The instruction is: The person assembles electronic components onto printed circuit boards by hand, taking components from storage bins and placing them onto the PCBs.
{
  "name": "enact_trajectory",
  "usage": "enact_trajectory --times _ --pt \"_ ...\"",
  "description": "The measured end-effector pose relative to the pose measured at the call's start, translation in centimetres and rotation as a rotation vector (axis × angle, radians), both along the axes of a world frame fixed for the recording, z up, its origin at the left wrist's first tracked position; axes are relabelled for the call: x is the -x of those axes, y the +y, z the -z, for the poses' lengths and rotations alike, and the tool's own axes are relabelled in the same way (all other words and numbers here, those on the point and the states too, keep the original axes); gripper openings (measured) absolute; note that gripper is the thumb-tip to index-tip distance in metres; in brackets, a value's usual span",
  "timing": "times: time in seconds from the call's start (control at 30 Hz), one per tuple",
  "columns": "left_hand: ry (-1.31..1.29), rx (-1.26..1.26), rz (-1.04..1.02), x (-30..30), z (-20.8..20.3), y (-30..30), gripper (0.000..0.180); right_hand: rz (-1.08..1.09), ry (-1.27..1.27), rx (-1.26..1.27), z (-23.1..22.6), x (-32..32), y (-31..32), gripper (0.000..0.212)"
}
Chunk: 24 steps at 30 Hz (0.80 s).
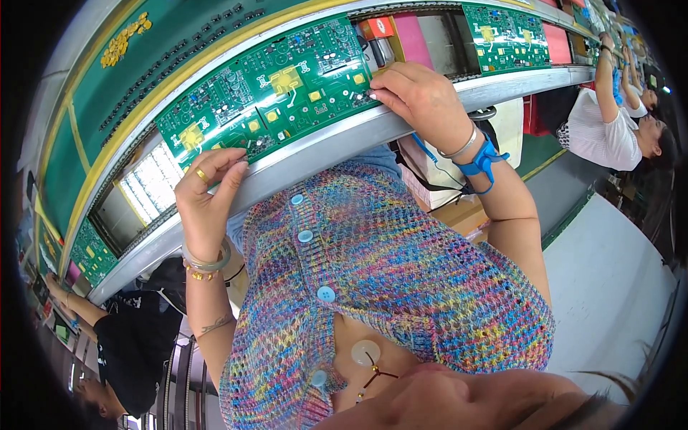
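Observation:
A green circuit board [287,82] with yellow patches and many small parts lies on the conveyor in front of me. At its near left corner is my left hand [208,193], thumb and forefinger pinched together at the board's edge; what they hold, if anything, is too small to make out. My right hand [426,100] is at the near right corner, its fingertips closed on a small dark component [372,95] beside the board's edge. A blue wrist strap [484,159] with a cord is around my right wrist.
A metal rail [322,143] runs along the near side of the conveyor. More boards sit on the line, one to the right [505,39] and one at the far left [93,251]. Beyond, a green bench [161,43] bears rows of black components and a pile of yellow parts [127,39]. Co-workers sit either side.

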<state>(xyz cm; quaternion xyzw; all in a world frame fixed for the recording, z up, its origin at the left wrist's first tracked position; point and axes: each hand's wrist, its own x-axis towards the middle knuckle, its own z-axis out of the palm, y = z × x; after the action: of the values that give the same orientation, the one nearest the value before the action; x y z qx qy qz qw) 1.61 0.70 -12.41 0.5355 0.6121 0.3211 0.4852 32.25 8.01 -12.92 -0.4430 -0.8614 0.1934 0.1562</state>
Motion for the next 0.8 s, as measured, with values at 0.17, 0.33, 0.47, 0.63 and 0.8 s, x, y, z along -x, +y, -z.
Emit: enact_trajectory --times 0.17,0.33,0.47,0.63,0.8 --pt "0.021 -0.091 0.026 -0.2 -0.1 0.1 0.014 -0.042 -0.034 -0.021 -0.3 0.3 0.0 0.013" --pt "0.062 -0.129 0.041 -0.1 0.1 0.2 0.014 -0.101 -0.078 -0.098 -0.3 0.5 0.2 0.014" --pt "0.02 -0.13 -0.033 -0.3 0.6 0.0 0.016 -0.169 -0.106 -0.095 -0.5 0.9 0.5 0.015" --pt "0.238 -0.146 -0.03 -1.1 0.1 0.5 0.023 -0.104 0.092 -0.078 -1.2 1.6 -0.8 0.016" --pt "0.398 -0.242 0.015 -1.6 0.0 0.8 0.024 -0.194 0.279 0.069 0.6 3.9 -4.2 0.024"
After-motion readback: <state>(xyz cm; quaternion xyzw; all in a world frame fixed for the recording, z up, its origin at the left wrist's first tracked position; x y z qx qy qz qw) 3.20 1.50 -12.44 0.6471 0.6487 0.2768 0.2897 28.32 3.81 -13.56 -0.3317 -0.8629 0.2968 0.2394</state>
